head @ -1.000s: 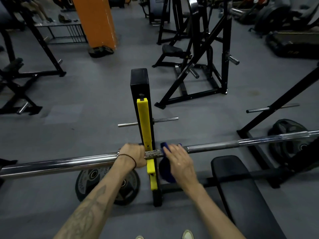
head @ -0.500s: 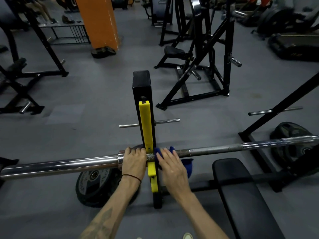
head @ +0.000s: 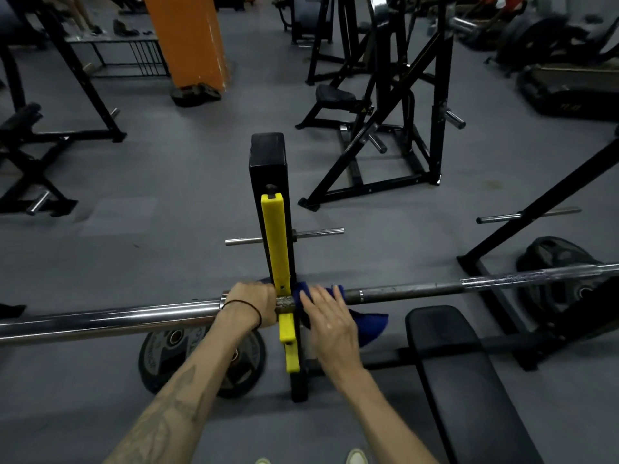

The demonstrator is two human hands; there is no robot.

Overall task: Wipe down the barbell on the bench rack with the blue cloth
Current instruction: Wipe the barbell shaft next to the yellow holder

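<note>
Two forearms reach forward from the bottom of the view toward the barbell (head: 408,291), which lies across the frame on the bench rack. Nearest the person, the black bench pad (head: 459,370) sits low on the right, and a weight plate (head: 201,360) lies on the floor under the bar on the left.

At the bar, the left hand (head: 253,306) wraps over the shaft just left of the yellow hook (head: 279,262) on the rack post (head: 269,162), fingers curled round the bar beside the chrome sleeve (head: 110,318). The right hand (head: 330,321) lies just right of the post with fingers fairly straight and slightly spread, pressing the blue cloth (head: 368,324) onto the bar; part of the cloth hangs below the shaft toward the bench.

As a judgement, the job looks early. The cloth covers only a short patch beside the post, and the strip between the hands looks rusty or grimy. The dark shaft to the right, the far knurled part and the whole left sleeve appear untouched, though cleanliness is hard to read here.

Beyond the rack, other black gym machines (head: 385,105) and an orange pillar (head: 187,41) stand on the grey floor.
</note>
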